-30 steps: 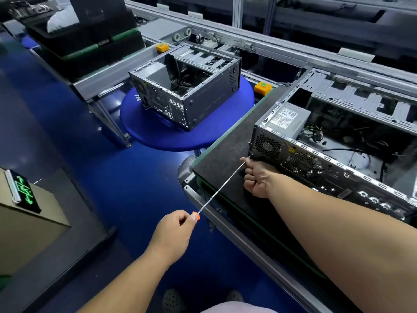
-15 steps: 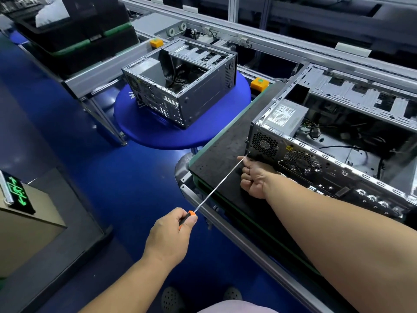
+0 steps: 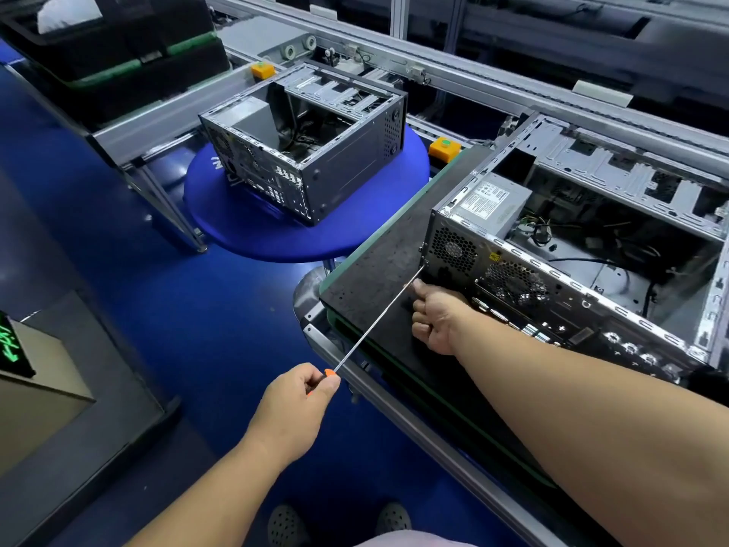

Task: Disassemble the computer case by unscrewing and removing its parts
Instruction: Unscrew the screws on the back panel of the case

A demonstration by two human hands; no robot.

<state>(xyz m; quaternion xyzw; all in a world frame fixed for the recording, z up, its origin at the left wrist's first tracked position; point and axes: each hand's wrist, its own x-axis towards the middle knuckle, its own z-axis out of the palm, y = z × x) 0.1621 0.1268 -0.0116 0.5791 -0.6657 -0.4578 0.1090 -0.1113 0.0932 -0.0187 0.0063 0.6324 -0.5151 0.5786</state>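
Left hand [image 3: 294, 404], below-left of the computer case [image 3: 584, 270], fingers curled round the orange handle of a long screwdriver [image 3: 378, 315]. Shaft slants up to the case's rear lower-left corner. Right hand [image 3: 436, 319] at that corner, fingers curled, thumb beside the shaft; case open on a black mat [image 3: 374, 278].

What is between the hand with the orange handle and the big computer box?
The head view shows the screwdriver's thin metal shaft spanning from the left hand to the computer case, above the black mat.
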